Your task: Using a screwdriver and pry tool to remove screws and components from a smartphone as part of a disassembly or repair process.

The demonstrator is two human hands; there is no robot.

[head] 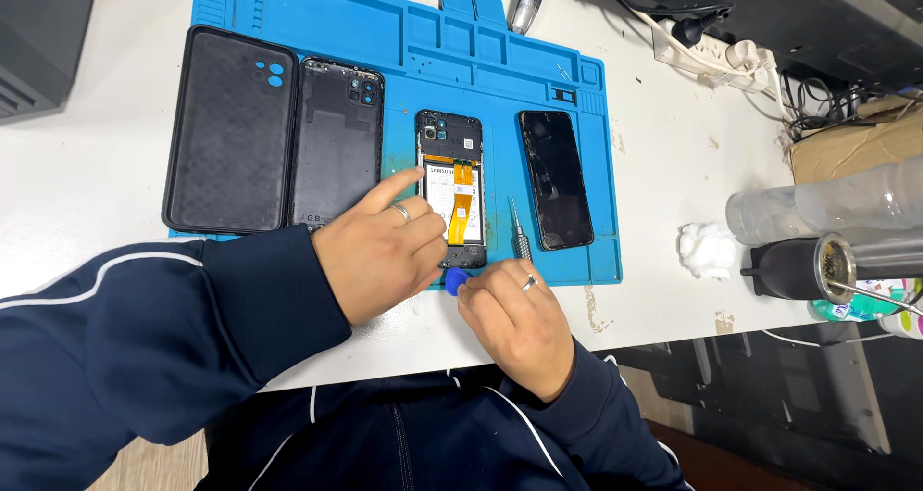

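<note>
two hands work at the near end of an opened phone (452,188) that lies face down on a blue repair mat (404,39), its back off so the battery and orange flex cables show. the left hand (380,251) rests over the phone's lower left corner, index finger stretched along the left edge and the other fingers curled onto the frame; this looks like a bracing hold, pinning the phone so it does not slide on the mat. its grip is pressed down on the phone rather than pinching it. the right hand (514,318) sits just below the phone's bottom edge, thumb and fingers closed on a small blue pick (455,277), whose tip meets the bottom rim right beside the left hand's knuckles, likely placed there to pry at the seam.

just right of the right hand's grip a slim screwdriver (519,231) lies on the mat, within easy reach. further right lies a dark screen panel (556,178). left of the bracing hand sit the phone's black back cover (336,145) and a black case (229,130), set aside side by side. off the mat, on the white table (87,178), a wad of cotton (705,249) lies to the right.
</note>
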